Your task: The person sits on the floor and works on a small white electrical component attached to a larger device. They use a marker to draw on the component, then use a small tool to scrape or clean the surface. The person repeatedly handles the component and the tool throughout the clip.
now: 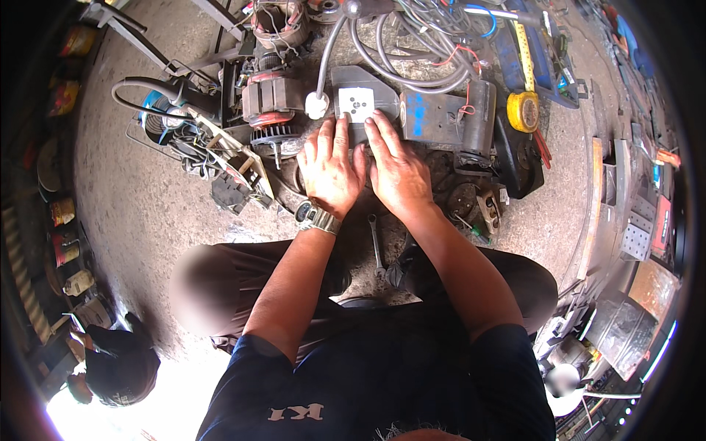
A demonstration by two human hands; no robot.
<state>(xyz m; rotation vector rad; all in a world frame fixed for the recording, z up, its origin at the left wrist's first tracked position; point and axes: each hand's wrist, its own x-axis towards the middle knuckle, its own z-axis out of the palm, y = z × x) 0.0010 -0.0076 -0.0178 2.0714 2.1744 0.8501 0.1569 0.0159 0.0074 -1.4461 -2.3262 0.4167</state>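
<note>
Clock read from the white card (356,95), which is lying on a grey metal part (351,76) at centre. Rotor with black fan (275,134) is parked at 9, steel housing (448,121) at 3, yellow tape measure (523,112) beyond it. Grey cable (448,82) is looped at 1–2; wrench (376,242) is left on the floor at 6. Left hand (329,167) is laid palm-down, fingers aimed at 12; right hand (401,173) palm-down, fingers at 11. Card's lower edge is met by fingertips of both; nothing is grasped, fingers extended. Blue tray-like piece (546,67) is seen at 2–3; contents can't be made out.
</note>
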